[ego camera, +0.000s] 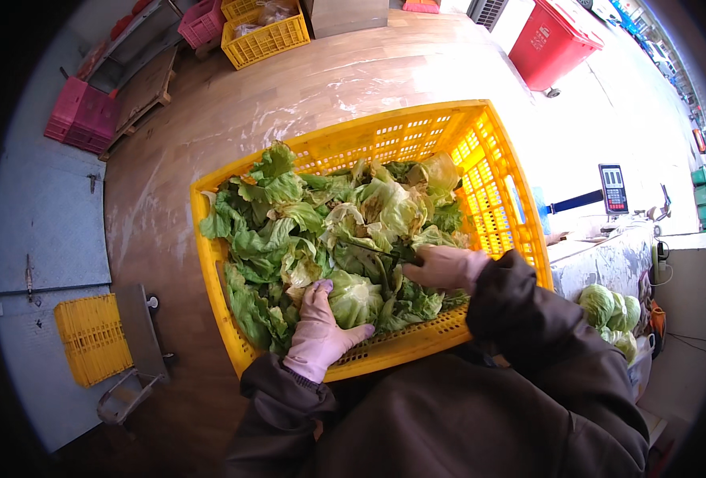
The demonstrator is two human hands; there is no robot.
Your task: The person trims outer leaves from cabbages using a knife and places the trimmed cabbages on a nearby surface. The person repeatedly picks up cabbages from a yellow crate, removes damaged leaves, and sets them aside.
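Observation:
My left hand (323,328), in a pale pink glove, spreads its fingers and thumb around a trimmed head of iceberg lettuce (356,297), whose pale base faces up. My right hand (442,267), gloved alike, is closed on a knife (370,248); the thin blade points left above the leaves, and its handle is mostly hidden in the fist. Both hands are inside a yellow perforated plastic crate (383,134). Loose lettuce leaves (257,233), green with some browned and wilted, fill much of it. The crate's right inner wall shows bare.
Several whole lettuce heads (607,310) lie to the right, below a weighing scale's display (613,188). A red wheeled bin (550,48) stands far right. Yellow crates (266,39), pink crates (81,116) and a wooden pallet (144,101) line the back left. A trolley (141,334) stands left.

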